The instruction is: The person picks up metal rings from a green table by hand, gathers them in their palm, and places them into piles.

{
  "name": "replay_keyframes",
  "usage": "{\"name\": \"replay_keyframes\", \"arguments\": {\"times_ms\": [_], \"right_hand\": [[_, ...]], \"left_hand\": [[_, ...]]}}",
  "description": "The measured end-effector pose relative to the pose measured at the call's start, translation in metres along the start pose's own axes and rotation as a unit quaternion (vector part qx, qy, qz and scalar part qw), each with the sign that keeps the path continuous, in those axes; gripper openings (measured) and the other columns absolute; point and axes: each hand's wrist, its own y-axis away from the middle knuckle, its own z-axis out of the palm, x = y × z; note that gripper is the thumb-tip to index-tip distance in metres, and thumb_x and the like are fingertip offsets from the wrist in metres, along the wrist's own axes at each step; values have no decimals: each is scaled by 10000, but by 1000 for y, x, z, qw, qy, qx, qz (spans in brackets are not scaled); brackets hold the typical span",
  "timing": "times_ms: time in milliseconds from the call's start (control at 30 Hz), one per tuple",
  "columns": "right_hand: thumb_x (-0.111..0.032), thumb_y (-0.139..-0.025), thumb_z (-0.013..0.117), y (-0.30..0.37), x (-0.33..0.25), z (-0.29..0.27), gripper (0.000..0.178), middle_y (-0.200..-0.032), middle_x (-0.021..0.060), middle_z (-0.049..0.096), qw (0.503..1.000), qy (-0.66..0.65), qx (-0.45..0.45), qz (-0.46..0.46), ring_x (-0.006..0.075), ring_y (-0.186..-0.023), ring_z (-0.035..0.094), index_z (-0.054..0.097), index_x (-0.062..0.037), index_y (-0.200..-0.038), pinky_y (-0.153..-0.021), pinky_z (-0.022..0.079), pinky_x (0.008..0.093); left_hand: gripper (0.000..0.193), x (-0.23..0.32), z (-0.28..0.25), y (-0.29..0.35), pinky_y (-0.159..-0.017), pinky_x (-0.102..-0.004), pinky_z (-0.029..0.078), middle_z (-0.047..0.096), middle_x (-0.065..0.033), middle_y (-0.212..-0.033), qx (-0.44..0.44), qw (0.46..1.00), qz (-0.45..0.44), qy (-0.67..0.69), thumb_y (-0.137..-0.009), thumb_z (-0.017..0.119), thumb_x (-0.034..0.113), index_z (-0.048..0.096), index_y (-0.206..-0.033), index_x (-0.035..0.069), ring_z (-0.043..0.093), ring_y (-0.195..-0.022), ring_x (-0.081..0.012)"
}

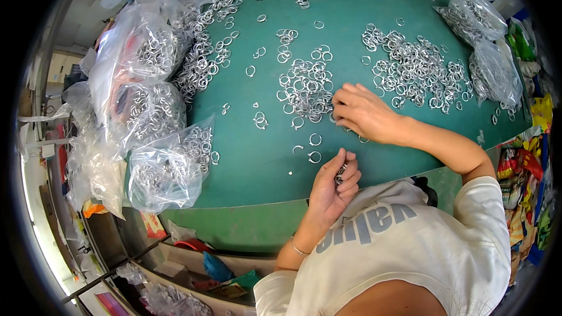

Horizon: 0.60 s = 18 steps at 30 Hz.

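My left hand (332, 186) is raised just over the near edge of the green table (252, 169), its fingers closed on a small bunch of silver metal rings (340, 174). My right hand (364, 114) lies flat on the table, fingertips touching the right edge of a loose pile of rings (304, 88). A few single rings (315, 157) lie between the two hands. A wider, denser spread of rings (413, 67) lies beyond my right forearm.
Clear plastic bags stuffed with rings (167, 167) are stacked along the table's left side, and more bags (494, 73) sit at the right. More rings (205, 58) trail toward the far edge. Shelves with clutter (199, 269) sit below the table front.
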Motion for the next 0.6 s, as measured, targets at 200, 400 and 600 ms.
{"name": "replay_keyframes", "arguments": {"times_ms": [200,400,600], "right_hand": [[-131,-718,658,-13,6,-27,221,-885,96,537,989,-111,-46,91,267,-882,487,568,-26,-890,-766,406,357],[-145,-671,698,-31,12,10,414,-1101,76,499,997,20,17,-70,277,-1001,437,557,-70,-1053,-841,392,373],[-103,-755,657,-30,13,-6,204,-945,43,571,955,-251,-21,158,137,-837,522,577,-34,-930,-698,440,267]], "left_hand": [[414,2,-12,1,-401,-214,225,260,8,-542,-52,997,49,39,-935,386,274,354,-559,104,269,-480,-97],[498,-1,9,-3,-469,-230,250,298,-13,-623,66,996,45,-38,-922,402,270,247,-474,115,272,-522,-102],[499,2,-1,2,-465,-220,244,295,-17,-634,34,997,47,-40,-915,418,266,241,-475,107,271,-523,-100]]}}
